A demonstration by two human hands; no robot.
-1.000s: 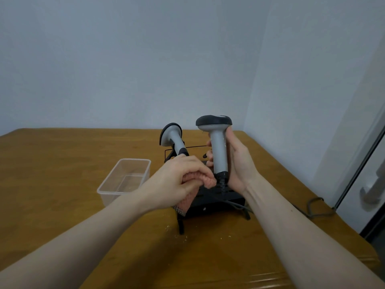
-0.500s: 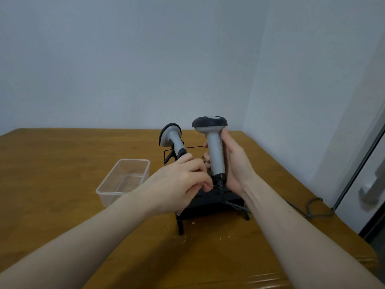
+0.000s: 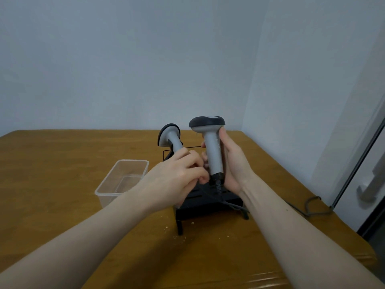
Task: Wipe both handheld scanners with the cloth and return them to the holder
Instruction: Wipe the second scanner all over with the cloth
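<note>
Gripping upright scanner point(image 3: 213, 151), right hand point(image 3: 233, 163); left hand point(image 3: 179, 174) curled alongside.

I see two grey handheld scanners with dark heads. The nearer scanner point(image 3: 212, 147) stands upright in my right hand point(image 3: 233, 163), its handle wrapped by my fingers, its black cable end just above the holder point(image 3: 210, 202). The second scanner point(image 3: 171, 138) leans leftward at the holder's far left side; its lower handle is hidden behind my left hand point(image 3: 179, 176). The holder is a black rack with short legs, standing on the wooden table. The cloth is hidden inside my curled left hand; I cannot make it out.
</note>
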